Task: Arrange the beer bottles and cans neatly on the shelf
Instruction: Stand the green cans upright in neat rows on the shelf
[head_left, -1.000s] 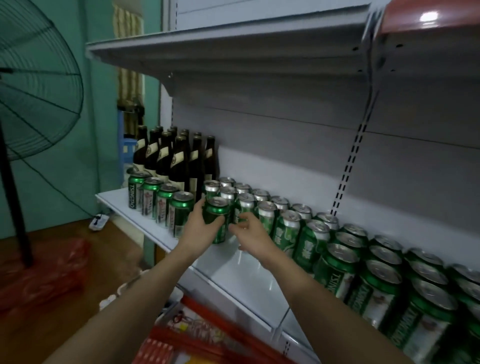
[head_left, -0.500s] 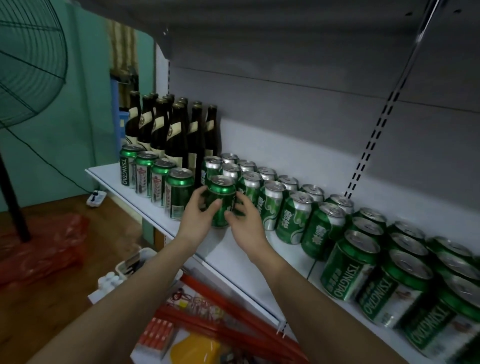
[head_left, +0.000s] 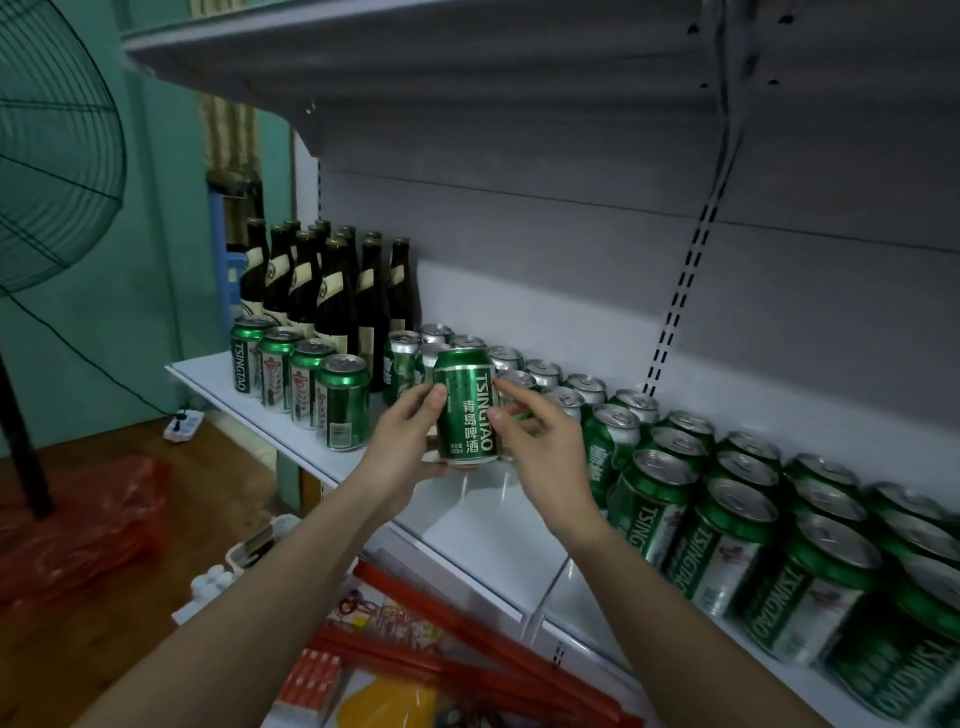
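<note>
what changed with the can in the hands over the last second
The can has been turned between both hands so its TSINGTAO label now faces the camera. It may be lifted slightly off the shelf, but that is hard to tell. The left hand and right hand keep their grip on it. The bottles and the four-can row stayed put.

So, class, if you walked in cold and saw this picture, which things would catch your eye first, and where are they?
First, the green Tsingtao can in mid-frame, held between the left hand and the right hand just above the white shelf. Next, the rows of green cans crowding the shelf's right side. Then the dark beer bottles standing at the back left.
</note>
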